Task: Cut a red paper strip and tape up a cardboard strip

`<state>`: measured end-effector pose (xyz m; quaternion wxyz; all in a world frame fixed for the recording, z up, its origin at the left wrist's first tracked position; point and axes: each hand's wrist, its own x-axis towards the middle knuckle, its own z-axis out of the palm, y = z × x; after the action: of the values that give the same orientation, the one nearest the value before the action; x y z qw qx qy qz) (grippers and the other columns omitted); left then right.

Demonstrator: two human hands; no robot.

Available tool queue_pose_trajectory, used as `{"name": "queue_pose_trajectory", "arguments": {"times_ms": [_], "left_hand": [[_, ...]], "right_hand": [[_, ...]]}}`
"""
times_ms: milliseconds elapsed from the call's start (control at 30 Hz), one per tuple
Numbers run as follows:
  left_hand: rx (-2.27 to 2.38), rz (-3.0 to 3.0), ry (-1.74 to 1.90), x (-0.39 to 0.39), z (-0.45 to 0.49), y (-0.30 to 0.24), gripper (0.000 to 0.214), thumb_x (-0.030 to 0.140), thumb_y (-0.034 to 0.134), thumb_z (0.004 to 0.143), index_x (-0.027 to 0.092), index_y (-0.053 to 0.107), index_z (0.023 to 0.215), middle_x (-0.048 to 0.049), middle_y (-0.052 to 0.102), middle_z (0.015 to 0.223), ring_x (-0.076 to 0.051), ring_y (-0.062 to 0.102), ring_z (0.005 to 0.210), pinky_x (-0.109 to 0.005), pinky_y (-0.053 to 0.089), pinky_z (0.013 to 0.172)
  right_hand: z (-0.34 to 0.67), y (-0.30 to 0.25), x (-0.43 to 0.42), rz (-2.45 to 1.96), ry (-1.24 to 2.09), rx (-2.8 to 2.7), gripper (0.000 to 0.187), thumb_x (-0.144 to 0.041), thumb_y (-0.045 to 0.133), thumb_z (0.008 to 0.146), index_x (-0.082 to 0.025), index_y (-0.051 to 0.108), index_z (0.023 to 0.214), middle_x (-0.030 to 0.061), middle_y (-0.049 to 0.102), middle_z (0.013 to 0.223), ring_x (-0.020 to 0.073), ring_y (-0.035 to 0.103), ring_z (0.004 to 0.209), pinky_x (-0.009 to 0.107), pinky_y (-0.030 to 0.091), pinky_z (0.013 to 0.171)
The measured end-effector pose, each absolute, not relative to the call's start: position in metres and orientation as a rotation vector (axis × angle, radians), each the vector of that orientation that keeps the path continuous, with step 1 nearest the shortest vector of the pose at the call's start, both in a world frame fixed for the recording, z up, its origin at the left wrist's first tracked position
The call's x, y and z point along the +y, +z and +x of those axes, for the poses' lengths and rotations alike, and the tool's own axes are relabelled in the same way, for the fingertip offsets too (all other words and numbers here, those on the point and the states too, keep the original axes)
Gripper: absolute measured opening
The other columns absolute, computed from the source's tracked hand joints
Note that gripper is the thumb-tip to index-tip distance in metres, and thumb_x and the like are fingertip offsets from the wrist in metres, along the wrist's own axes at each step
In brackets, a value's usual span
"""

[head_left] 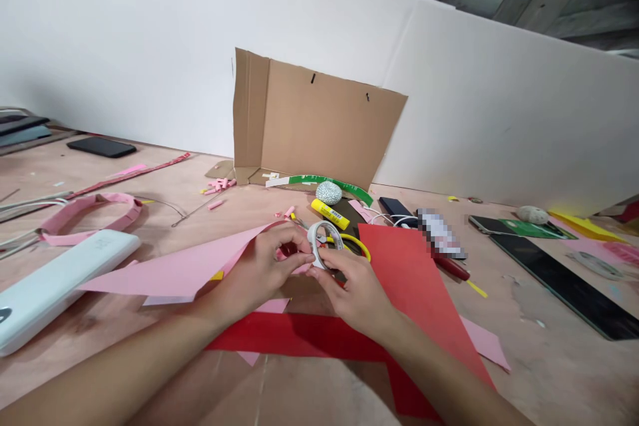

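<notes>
A white roll of tape is held up on edge between my two hands, over the middle of the work surface. My right hand grips its lower right side with thumb and fingers. My left hand is closed at its left edge, thumb and forefinger pinched against the roll; whether a loose tape end is between them is too small to tell. Pink paper lies beside and partly behind my left hand. Red paper spreads under my right forearm. Just behind the roll lie a yellow glue stick and a yellow-handled tool.
A cardboard panel stands against the white wall. At left are a white power bank, a pink paper band and a phone. A speckled stone sits behind. A long black slab lies right.
</notes>
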<state>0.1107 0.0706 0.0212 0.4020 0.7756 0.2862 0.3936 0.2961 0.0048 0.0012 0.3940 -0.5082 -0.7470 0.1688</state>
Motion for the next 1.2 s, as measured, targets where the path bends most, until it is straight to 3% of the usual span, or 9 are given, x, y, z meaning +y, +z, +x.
{"name": "queue_pose_trajectory", "arguments": {"times_ms": [133,233,333,533,700,833,967,1200], "left_hand": [[0.751,1.961,1.098,0.07,0.111,0.015,0.004,0.017,0.072,0.087,0.021,0.071,0.087,0.0006,0.068,0.086,-0.015,0.063,0.081,-0.026,0.048,0.069],[0.727,1.994,1.229,0.072,0.113,0.008,0.019,0.017,0.075,0.086,0.021,0.077,0.104,-0.0034,0.071,0.1,-0.018,0.066,0.094,-0.027,0.051,0.076],[0.664,2.043,1.318,0.073,0.114,0.003,0.014,0.014,0.073,0.088,0.021,0.08,0.098,-0.0049,0.073,0.101,-0.018,0.068,0.097,-0.028,0.054,0.085],[0.655,2.06,1.238,0.073,0.112,0.013,0.01,0.013,0.071,0.089,0.02,0.076,0.083,-0.0036,0.071,0.094,-0.017,0.068,0.095,-0.027,0.053,0.083],[0.679,1.977,1.019,0.067,0.109,0.029,0.012,0.019,0.063,0.096,0.02,0.07,0.086,-0.0017,0.072,0.095,-0.015,0.067,0.088,-0.027,0.052,0.081],[0.761,1.824,1.007,0.066,0.109,0.034,0.009,0.024,0.07,0.09,0.02,0.073,0.082,-0.0015,0.074,0.089,-0.015,0.067,0.082,-0.026,0.053,0.075],[0.864,1.584,0.963,0.07,0.109,0.034,0.019,0.035,0.078,0.081,0.017,0.072,0.078,-0.0028,0.072,0.078,-0.016,0.066,0.067,-0.027,0.052,0.058],[0.903,1.529,0.957,0.074,0.112,0.031,0.02,0.033,0.081,0.074,0.017,0.069,0.076,-0.0024,0.07,0.077,-0.015,0.065,0.067,-0.025,0.051,0.059]], "right_hand": [[0.295,0.003,0.007,-1.277,0.446,-1.873,0.013,-0.022,0.056,0.097,-0.021,0.065,0.089,0.0012,0.068,0.078,0.0169,0.059,0.07,0.027,0.043,0.065],[0.294,0.003,0.007,-1.267,0.472,-1.857,0.015,-0.022,0.055,0.098,-0.021,0.064,0.086,0.0009,0.066,0.076,0.0163,0.057,0.069,0.027,0.042,0.064],[0.293,0.003,0.007,-1.269,0.509,-1.843,0.017,-0.022,0.054,0.098,-0.021,0.065,0.085,0.0009,0.066,0.076,0.0163,0.057,0.068,0.027,0.042,0.064],[0.293,0.005,0.006,-1.301,0.592,-1.797,0.015,-0.023,0.056,0.096,-0.022,0.067,0.086,0.0016,0.069,0.079,0.0177,0.061,0.072,0.027,0.044,0.066],[0.299,0.007,0.009,-1.339,0.699,-1.705,0.018,-0.025,0.055,0.098,-0.022,0.067,0.085,0.0003,0.07,0.076,0.0169,0.063,0.073,0.027,0.046,0.067],[0.304,0.011,0.011,-1.359,0.798,-1.637,0.018,-0.032,0.059,0.098,-0.021,0.068,0.087,-0.0019,0.064,0.069,0.015,0.06,0.065,0.025,0.047,0.062],[0.306,0.017,0.009,-1.32,0.85,-1.664,0.024,-0.029,0.056,0.098,-0.021,0.064,0.077,-0.0004,0.066,0.076,0.0155,0.064,0.075,0.026,0.05,0.072],[0.305,0.011,0.012,-1.409,0.777,-1.629,0.02,-0.029,0.058,0.097,-0.02,0.068,0.081,0.0003,0.069,0.072,0.0155,0.064,0.067,0.026,0.049,0.065]]}}
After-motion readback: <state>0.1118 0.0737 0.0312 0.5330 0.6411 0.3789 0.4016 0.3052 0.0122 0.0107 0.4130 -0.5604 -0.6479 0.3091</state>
